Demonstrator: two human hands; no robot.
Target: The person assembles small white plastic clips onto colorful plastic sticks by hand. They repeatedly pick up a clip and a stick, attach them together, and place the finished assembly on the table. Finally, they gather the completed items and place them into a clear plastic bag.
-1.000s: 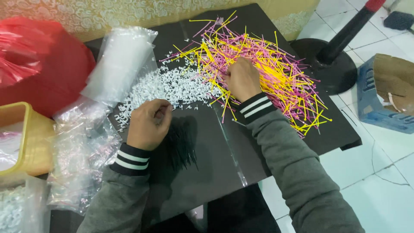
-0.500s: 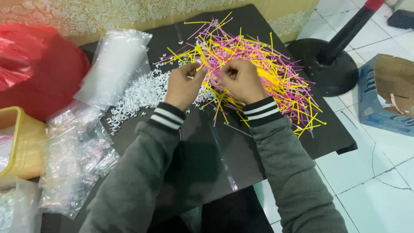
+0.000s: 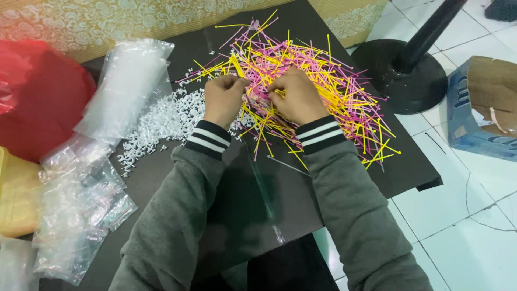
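Observation:
A heap of thin pink and yellow plastic sticks (image 3: pixel 318 81) lies at the far side of a black table (image 3: pixel 226 205). Both hands rest at its near edge, backs up, fingers curled. My left hand (image 3: pixel 223 99) pinches something small at the pile's left edge, close to a spread of small white plastic clips (image 3: pixel 161 121). My right hand (image 3: pixel 296 97) is closed on a few sticks in the pile. What sits between the fingertips is hidden by the knuckles.
Clear plastic bags (image 3: pixel 81 205) are piled at the left of the table, with a larger clear bag (image 3: pixel 126 81) behind them. A red bag (image 3: pixel 40 94) and a yellow container (image 3: pixel 16 194) sit far left. A black stand base (image 3: pixel 404 73) and a blue carton (image 3: pixel 479 108) are on the tiled floor.
My left hand has moved from the white clips up to the stick pile beside my right hand. Both hands now work together at the pile's near edge.

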